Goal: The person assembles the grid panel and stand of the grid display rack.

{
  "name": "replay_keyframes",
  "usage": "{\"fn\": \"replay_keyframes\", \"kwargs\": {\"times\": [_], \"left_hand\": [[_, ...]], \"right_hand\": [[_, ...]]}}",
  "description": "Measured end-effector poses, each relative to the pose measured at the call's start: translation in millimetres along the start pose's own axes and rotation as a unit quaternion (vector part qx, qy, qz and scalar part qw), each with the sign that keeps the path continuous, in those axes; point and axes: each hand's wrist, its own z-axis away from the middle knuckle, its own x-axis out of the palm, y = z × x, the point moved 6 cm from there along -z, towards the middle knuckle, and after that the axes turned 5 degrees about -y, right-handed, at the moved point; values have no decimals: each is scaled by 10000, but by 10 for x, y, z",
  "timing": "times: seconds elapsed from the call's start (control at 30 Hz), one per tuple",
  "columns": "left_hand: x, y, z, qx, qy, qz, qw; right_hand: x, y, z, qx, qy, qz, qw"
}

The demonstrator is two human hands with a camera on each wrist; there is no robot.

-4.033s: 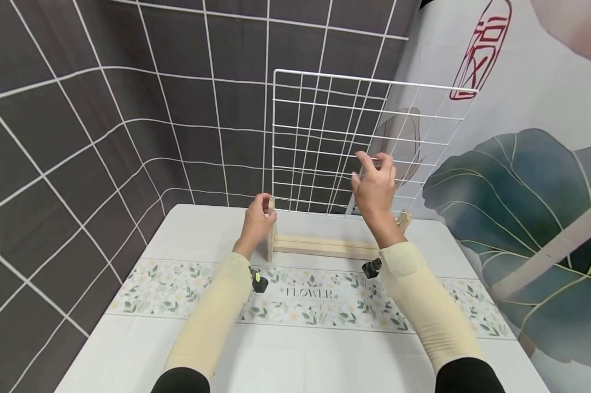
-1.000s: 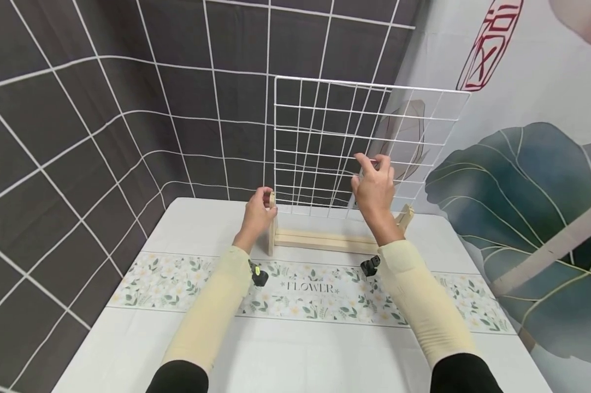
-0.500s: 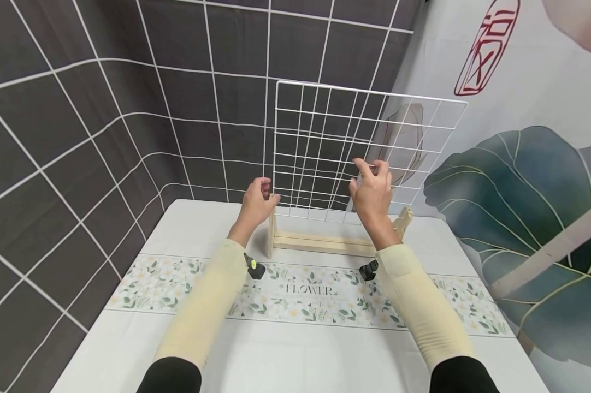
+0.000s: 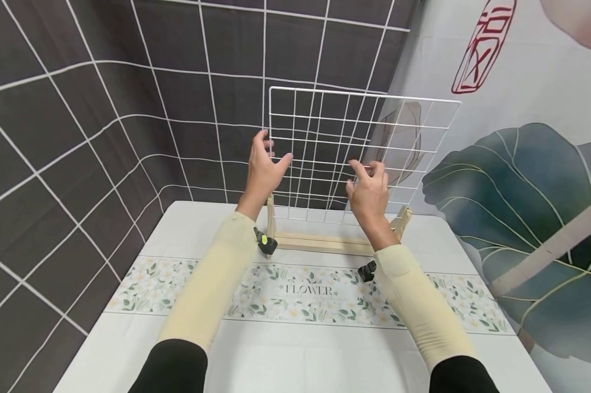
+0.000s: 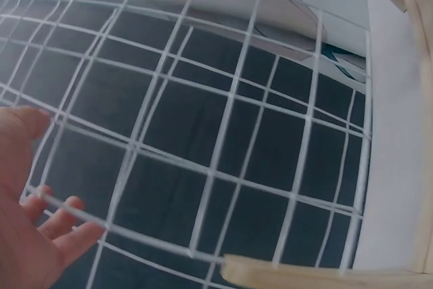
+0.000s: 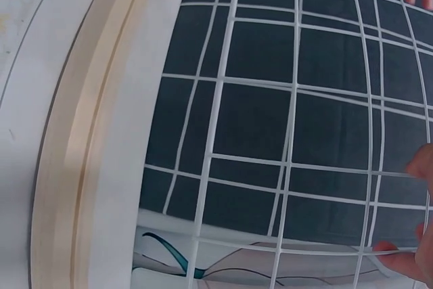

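Observation:
A white wire grid panel [image 4: 364,94] stands upright, leaning slightly, over a pale wooden stand [image 4: 325,244] that has a post at each end. With bent fingers and thumb, my right hand [image 4: 369,196] grips wires near the panel's middle. My left hand [image 4: 265,170] is at the panel's left edge, its fingers loosely spread past the edge wire and the thumb in front. In the left wrist view the left hand [image 5: 24,221] does not close round the wire. The stand's left post [image 4: 271,215] is below it. The right wrist view shows the wooden bar [image 6: 81,140] along the panel's lower edge.
A white table [image 4: 295,355] bears a floral band printed "FLOWER" [image 4: 309,290]. Behind hangs a dark cloth [image 4: 236,98] with white lines; a white cloth with a leaf print [image 4: 512,180] hangs on the right. A pale pole [image 4: 546,256] slants at the right.
My left hand has let go of the stand's left post and risen to the panel's left edge. The panel sits slightly lower than before, with my right hand still gripping it.

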Motion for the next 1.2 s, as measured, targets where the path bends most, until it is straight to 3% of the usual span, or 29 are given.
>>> {"fn": "replay_keyframes", "kwargs": {"times": [0.27,0.43,0.87,1.03,1.2], "left_hand": [[76,198,-82,-285,414,-731,9961],[98,249,-97,-238,697,-1015,9921],[92,268,-113,-313,612,-993,9927],[95,260,-121,-345,588,-1060,9920],[118,281,-121,-329,533,-1049,9925]], "right_hand": [[2,-8,7,-30,15,9,10000],[3,1,11,-31,-48,12,10000],[-135,-7,51,-336,-427,182,9984],[-312,33,80,-500,40,-72,9987],[-567,149,28,-462,971,-465,9931]]}}
